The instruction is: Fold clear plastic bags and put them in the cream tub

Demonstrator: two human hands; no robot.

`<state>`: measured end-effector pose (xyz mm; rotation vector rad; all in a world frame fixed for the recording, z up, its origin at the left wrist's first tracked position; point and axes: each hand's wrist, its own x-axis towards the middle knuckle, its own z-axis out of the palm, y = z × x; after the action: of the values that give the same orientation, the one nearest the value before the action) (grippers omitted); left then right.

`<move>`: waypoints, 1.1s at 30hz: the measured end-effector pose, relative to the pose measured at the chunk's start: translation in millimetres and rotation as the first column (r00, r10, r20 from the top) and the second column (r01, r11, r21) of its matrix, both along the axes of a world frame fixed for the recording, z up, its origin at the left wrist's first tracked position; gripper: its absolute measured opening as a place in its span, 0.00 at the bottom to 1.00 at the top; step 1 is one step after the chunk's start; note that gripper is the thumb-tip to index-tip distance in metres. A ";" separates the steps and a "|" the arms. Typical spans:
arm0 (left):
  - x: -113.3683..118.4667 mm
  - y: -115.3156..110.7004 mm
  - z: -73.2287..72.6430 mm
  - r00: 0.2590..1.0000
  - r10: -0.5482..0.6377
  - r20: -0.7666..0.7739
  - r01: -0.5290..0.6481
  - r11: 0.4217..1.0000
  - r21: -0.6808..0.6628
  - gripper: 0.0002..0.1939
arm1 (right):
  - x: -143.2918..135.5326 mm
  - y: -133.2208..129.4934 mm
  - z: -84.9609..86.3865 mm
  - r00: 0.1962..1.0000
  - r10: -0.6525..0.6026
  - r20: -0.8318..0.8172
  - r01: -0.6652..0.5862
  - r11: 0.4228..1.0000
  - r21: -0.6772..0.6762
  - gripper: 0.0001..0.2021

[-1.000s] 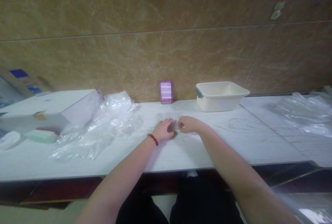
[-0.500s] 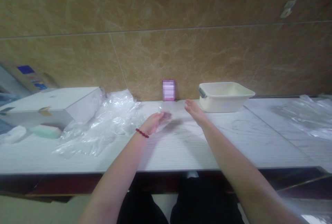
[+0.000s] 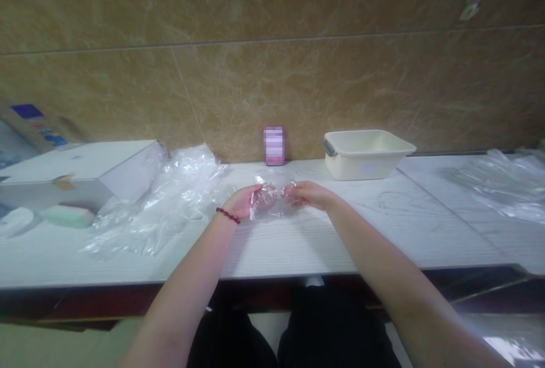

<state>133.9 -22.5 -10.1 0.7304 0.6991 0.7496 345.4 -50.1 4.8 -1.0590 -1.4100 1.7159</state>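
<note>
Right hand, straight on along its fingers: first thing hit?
The right hand would first meet the clear plastic, seemingly in contact with it; beyond that, probably the left hand, though depth is unclear.

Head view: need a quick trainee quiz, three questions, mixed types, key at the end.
1. On which of the person's wrists is the dark red beaded bracelet?
2. True or false: the cream rectangular plastic tub has a grey handle at its left end in the picture.
3. Fill in: the bare left hand and bare right hand both hold ____.

Key: 1. left; 2. true; 3. clear, crinkled plastic.
</note>
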 end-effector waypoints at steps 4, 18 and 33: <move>-0.6 -2.3 -0.7 0.998 -0.009 -0.068 0.018 0.992 0.127 0.08 | 0.2 6.8 -6.3 0.987 -0.105 0.118 0.096 0.992 0.079 0.07; -6.8 -2.4 -1.3 0.994 -0.050 -0.096 0.070 0.974 0.215 0.11 | 0.2 2.4 -1.0 0.980 -0.117 0.159 0.093 0.984 0.151 0.08; -6.9 -10.4 2.5 0.998 -0.021 -0.057 0.036 0.961 0.276 0.23 | -1.0 10.1 -9.7 0.975 -0.181 -0.132 0.195 0.976 0.097 0.07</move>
<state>127.0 -32.9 -7.7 1.0171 0.6372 0.8124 344.4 -40.0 -5.0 -0.9771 -1.2688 1.5233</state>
